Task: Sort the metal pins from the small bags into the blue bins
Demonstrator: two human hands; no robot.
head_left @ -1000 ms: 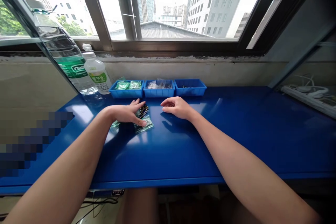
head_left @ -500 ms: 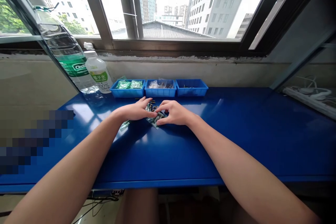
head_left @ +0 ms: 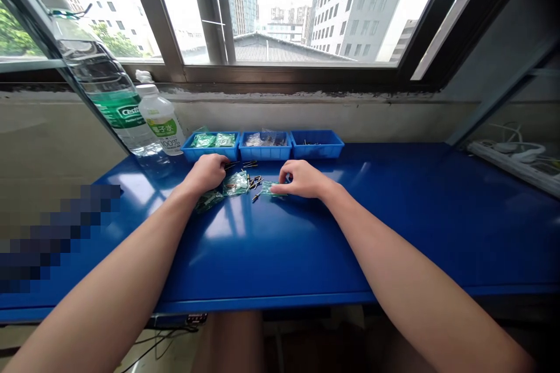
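My right hand (head_left: pixel 303 179) is closed, thumb and fingertips on a small clear plastic bag (head_left: pixel 269 188) lying low over the table. My left hand (head_left: pixel 208 172) is curled, its fingertips down at some thin dark metal pins (head_left: pixel 230 165); what it pinches is hidden. Between the hands, a loose heap of dark and brass-coloured pins (head_left: pixel 254 182) lies beside another clear bag (head_left: pixel 235 183) with small parts in it. A further clear bag (head_left: pixel 209 200) rests under my left wrist. More pins (head_left: pixel 249 163) lie just in front of the bins.
Three blue bins stand in a row at the back: one with green-tinted packets (head_left: pixel 213 140), one with clear bags (head_left: pixel 265 140), one with dark small parts (head_left: pixel 317 143). A large water bottle (head_left: pixel 114 93) and a smaller bottle (head_left: pixel 161 119) stand back left. A power strip (head_left: pixel 516 157) lies far right.
My hands have moved apart: the left leftward to the pins near the bins, the right rightward with a bag. The heap of pins and a bag between them now show.
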